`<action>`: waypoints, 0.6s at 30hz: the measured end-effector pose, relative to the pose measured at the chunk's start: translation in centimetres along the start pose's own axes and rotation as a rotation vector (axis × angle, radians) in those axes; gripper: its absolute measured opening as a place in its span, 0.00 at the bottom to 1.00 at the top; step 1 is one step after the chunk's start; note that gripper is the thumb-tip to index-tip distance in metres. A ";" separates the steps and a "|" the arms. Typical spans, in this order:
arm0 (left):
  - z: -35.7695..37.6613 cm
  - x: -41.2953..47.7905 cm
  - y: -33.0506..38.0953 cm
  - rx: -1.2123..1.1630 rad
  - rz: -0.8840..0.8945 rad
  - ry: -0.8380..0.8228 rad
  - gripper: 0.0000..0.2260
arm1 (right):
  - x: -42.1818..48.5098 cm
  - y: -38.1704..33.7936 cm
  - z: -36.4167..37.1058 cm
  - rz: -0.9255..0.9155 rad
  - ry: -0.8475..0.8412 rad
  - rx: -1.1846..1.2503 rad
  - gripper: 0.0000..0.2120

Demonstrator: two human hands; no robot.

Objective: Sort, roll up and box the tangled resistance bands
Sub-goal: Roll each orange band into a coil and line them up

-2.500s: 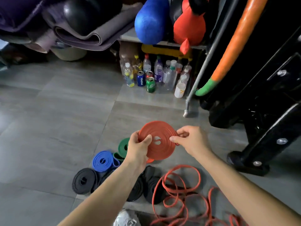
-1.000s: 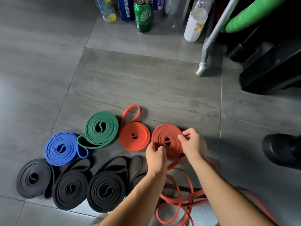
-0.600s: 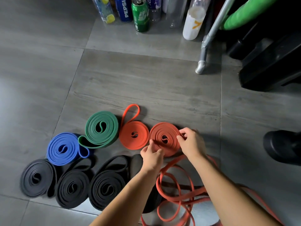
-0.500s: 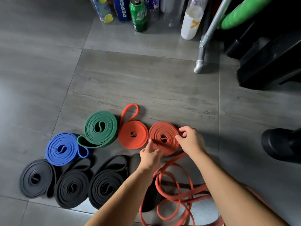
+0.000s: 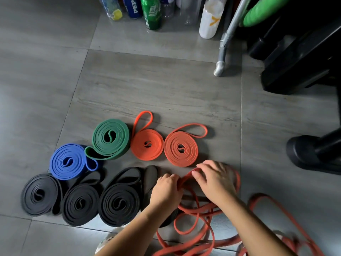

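A single wide-angle camera, worn on the person's head, faces forward and steeply down at the grey floor (image 5: 166, 85) from close range. Both forearms enter from 6 o'clock, and the left hand (image 5: 166, 189) and right hand (image 5: 215, 182) sit below centre. Bottles (image 5: 210, 19) are cropped at 12 o'clock. The loose orange band (image 5: 186, 177) runs off frame around 5 o'clock.

Left grip (image 5: 166, 189) clutches a loop of the loose orange band (image 5: 195, 215); right grip (image 5: 215, 182) rests straight-fingered on it, just near of a rolled orange band (image 5: 180, 146).
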State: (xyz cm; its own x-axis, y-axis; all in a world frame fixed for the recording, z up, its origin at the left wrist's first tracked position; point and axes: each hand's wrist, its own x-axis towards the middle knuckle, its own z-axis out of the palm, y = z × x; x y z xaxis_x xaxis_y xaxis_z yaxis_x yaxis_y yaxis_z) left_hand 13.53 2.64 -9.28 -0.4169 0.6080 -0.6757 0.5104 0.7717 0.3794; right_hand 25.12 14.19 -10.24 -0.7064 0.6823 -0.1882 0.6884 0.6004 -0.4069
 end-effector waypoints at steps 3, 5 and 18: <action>-0.3 0.1 0.1 -0.087 0.004 0.086 0.13 | -0.7 0.9 -0.7 -0.043 -0.246 -0.178 0.20; -0.9 -0.1 0.5 -0.154 0.011 0.087 0.16 | -1.1 1.2 -1.5 -0.041 -0.294 -0.210 0.18; -8.3 -12.3 3.8 -0.016 0.366 0.158 0.11 | -8.1 -5.2 -14.8 0.000 -0.153 0.431 0.06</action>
State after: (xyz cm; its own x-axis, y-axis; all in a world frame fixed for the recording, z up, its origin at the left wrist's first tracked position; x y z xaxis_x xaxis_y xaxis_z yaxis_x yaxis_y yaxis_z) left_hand 14.32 -0.36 5.75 -0.3209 0.8633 -0.3894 0.6354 0.5012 0.5874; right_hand 29.70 11.69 6.62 -0.7450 0.5931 -0.3052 0.5802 0.3503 -0.7353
